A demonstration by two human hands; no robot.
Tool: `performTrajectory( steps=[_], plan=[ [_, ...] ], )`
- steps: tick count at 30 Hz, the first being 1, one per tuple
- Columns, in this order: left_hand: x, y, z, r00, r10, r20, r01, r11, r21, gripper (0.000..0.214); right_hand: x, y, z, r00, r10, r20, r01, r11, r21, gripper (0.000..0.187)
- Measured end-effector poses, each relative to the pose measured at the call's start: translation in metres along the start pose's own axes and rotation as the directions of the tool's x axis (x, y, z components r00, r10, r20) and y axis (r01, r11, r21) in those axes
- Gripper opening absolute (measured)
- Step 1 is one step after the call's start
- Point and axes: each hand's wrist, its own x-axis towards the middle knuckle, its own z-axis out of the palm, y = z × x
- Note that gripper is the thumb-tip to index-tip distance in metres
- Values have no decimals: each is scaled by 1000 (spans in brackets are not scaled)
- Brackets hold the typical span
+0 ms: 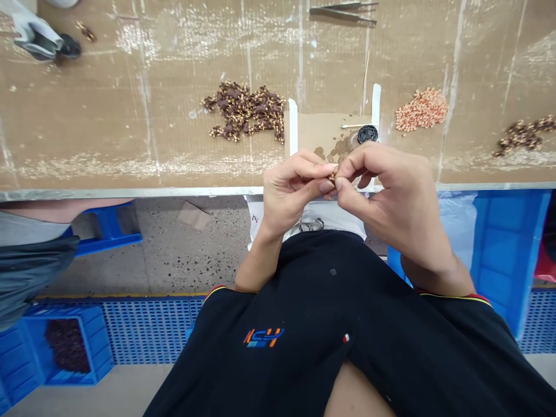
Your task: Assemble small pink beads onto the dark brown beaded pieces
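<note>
My left hand [292, 184] and my right hand [386, 188] meet above the table's front edge. Between their pinched fingertips is a small brown and gold piece [332, 177], mostly hidden by the fingers. Just beyond my hands lies a cardboard sheet [315, 128] with damp stains. A small pot with a black top [367, 134] sits on it, with a cotton swab [354, 125] beside it. To the left is a pile of dark brown and gold pieces [247, 110]. A heap of small orange and white bits [422, 109] lies to the right.
Metal tweezers [343, 11] lie at the table's far side. More brown pieces [525, 134] are at far right. A gloved hand [41, 37] shows at upper left. Blue crates [499, 255] stand below the table at right, and another blue crate [98, 347] at lower left.
</note>
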Motion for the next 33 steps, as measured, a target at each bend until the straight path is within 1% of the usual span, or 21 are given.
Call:
performTrajectory(
  steps=[6, 11, 14, 19, 21, 24, 27, 31, 33],
  plan=[
    [1, -3, 1, 999, -43, 4, 43, 999, -18, 44, -3, 2, 3, 1000, 6, -22, -5, 1000, 11, 26],
    [-1, -7, 1, 1000, -6, 14, 6, 999, -39, 37, -4, 3, 5, 999, 39, -28, -37, 997, 65, 28],
    [-1, -8, 1, 1000, 6, 18, -5, 999, -32, 35, -4, 4, 5, 999, 41, -21, -40, 998, 46, 28],
    [-1, -11, 0, 1000, -24, -9, 24, 999, -31, 38, -5, 5, 6, 999, 41, -16, -41, 999, 33, 28],
    [-2, -10, -1, 999, -37, -3, 36, 999, -30, 39, -4, 5, 6, 999, 34, -15, -33, 999, 18, 28],
    [-1, -6, -3, 998, -64, 20, 64, 998, -2, 40, -1, 5, 3, 999, 17, 27, -16, 1000, -14, 27],
    [-1, -1, -4, 998, -54, 17, 54, 998, 19, 38, 4, 6, 0, 997, 0, 77, 1, 1000, -18, 25],
    [-2, 1, -5, 999, -46, -13, 46, 998, 48, 41, 7, 8, -1, 996, -18, 85, 16, 1000, 20, 20],
    [-3, -1, -6, 999, -33, -13, 33, 998, 45, 42, 7, 9, -1, 995, -25, 94, 24, 1000, 14, 16]
  ],
)
